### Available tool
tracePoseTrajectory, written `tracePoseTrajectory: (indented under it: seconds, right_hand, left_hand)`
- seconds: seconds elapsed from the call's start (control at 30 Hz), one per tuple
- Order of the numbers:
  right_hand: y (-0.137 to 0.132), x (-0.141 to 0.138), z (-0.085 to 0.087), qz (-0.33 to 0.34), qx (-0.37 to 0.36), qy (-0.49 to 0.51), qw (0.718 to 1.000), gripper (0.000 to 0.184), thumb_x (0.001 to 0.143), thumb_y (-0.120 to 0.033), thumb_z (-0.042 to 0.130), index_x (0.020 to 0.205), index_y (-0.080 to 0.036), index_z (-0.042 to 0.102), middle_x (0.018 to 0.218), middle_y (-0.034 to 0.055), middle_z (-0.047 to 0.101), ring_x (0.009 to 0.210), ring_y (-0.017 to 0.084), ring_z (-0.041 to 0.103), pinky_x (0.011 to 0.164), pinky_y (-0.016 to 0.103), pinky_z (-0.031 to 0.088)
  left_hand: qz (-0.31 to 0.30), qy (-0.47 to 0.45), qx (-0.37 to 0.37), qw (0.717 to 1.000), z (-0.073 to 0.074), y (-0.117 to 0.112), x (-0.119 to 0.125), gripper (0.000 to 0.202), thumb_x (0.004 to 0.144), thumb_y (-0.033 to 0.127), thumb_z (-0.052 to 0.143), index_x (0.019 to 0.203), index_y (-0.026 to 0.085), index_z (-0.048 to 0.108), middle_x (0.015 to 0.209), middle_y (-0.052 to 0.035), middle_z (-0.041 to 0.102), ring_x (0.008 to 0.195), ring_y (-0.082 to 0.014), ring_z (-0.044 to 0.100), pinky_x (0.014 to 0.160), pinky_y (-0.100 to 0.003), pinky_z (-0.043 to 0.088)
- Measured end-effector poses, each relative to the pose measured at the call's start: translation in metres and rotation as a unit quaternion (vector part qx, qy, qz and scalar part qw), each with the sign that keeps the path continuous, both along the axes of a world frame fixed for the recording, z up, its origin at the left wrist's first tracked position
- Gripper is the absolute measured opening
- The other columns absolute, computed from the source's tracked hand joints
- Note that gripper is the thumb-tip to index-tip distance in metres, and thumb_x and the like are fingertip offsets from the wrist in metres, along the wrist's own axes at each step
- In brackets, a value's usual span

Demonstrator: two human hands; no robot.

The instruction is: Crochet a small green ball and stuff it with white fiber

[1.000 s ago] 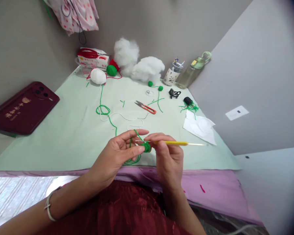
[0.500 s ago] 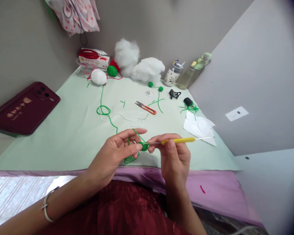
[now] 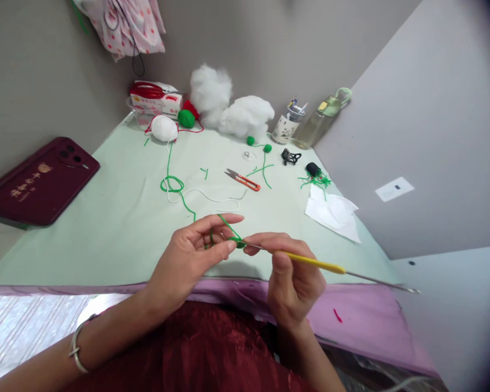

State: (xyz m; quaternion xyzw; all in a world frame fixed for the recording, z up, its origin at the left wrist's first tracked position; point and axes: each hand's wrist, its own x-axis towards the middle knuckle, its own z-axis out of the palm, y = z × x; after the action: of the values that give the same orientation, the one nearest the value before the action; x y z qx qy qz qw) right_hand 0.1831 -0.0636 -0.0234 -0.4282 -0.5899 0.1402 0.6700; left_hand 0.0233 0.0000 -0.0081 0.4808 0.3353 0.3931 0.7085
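My left hand (image 3: pixel 191 253) pinches a small green crochet piece (image 3: pixel 240 244) between thumb and fingers, with green yarn (image 3: pixel 227 227) running over the forefinger. My right hand (image 3: pixel 292 275) grips a yellow-handled crochet hook (image 3: pixel 314 263), its tip at the green piece and its metal tail pointing down to the right. The yarn trails back over the pale green table (image 3: pixel 118 218) to a loop (image 3: pixel 171 184) and on toward a green yarn ball (image 3: pixel 185 117).
Orange-handled snips (image 3: pixel 243 179) lie mid-table. White stuffing (image 3: pixel 228 106), a white yarn ball (image 3: pixel 164 128), a red-and-white box (image 3: pixel 155 99), a pen cup (image 3: pixel 288 124) and a bottle (image 3: pixel 320 117) stand at the back. A maroon phone (image 3: pixel 38 182) lies left, white paper (image 3: pixel 335 212) right.
My right hand has swung lower and to the right, tilting the hook's tail downward. The left hand keeps its pinch on the green piece.
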Motion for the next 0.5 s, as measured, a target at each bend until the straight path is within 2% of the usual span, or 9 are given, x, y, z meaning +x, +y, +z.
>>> tracePoseTrajectory:
  seconds: [0.1, 0.23, 0.37, 0.43, 0.5]
  right_hand:
    - [0.0005, -0.0007, -0.002, -0.005, 0.002, 0.005, 1.0, 0.024, 0.106, -0.016, 0.05, 0.111, -0.024, 0.071, 0.098, 0.0044, 0.079, 0.079, 0.018, 0.074, 0.07, 0.037, 0.062]
    - [0.0009, 0.0015, -0.001, 0.003, 0.0, -0.029, 1.0, 0.024, 0.105, -0.014, 0.05, 0.111, -0.025, 0.071, 0.097, 0.0038, 0.079, 0.088, 0.02, 0.076, 0.076, 0.038, 0.063]
    - [0.0017, 0.0041, 0.0, 0.003, 0.007, -0.063, 0.998, 0.026, 0.104, -0.011, 0.05, 0.114, -0.025, 0.07, 0.098, 0.0038, 0.079, 0.089, 0.019, 0.076, 0.076, 0.037, 0.063]
    - [0.0022, 0.0037, -0.0028, -0.009, 0.027, -0.111, 0.993, 0.027, 0.103, -0.01, 0.051, 0.117, -0.024, 0.07, 0.1, 0.0053, 0.079, 0.092, 0.02, 0.076, 0.077, 0.036, 0.064]
    - [0.0022, 0.0017, -0.0082, -0.057, 0.047, -0.193, 0.978, 0.03, 0.101, -0.008, 0.055, 0.12, -0.024, 0.071, 0.103, 0.0064, 0.078, 0.093, 0.019, 0.075, 0.076, 0.033, 0.063]
  left_hand:
    - [-0.001, 0.001, -0.001, 1.0, -0.0006, 0.0001, -0.0002, 0.028, 0.085, 0.027, 0.084, 0.113, 0.03, 0.083, 0.083, 0.0018, 0.065, 0.078, -0.0125, 0.057, 0.072, -0.024, 0.047]
    - [0.006, 0.005, 0.007, 1.0, -0.0021, 0.0005, -0.0002, 0.027, 0.084, 0.026, 0.085, 0.111, 0.03, 0.083, 0.082, 0.0022, 0.065, 0.078, -0.0124, 0.057, 0.074, -0.025, 0.048]
    - [0.013, 0.018, 0.022, 1.0, -0.0017, -0.0012, 0.0007, 0.029, 0.085, 0.025, 0.084, 0.113, 0.031, 0.083, 0.083, 0.0027, 0.067, 0.08, -0.0118, 0.06, 0.077, -0.024, 0.048]
    - [0.026, 0.026, 0.033, 0.999, 0.0001, -0.0031, 0.0021, 0.031, 0.085, 0.023, 0.084, 0.114, 0.03, 0.082, 0.083, 0.003, 0.068, 0.081, -0.0114, 0.06, 0.08, -0.024, 0.048]
    - [0.036, 0.018, 0.028, 0.999, 0.0023, -0.0047, 0.0038, 0.033, 0.083, 0.022, 0.085, 0.116, 0.029, 0.082, 0.082, 0.003, 0.068, 0.081, -0.0112, 0.061, 0.081, -0.023, 0.048]
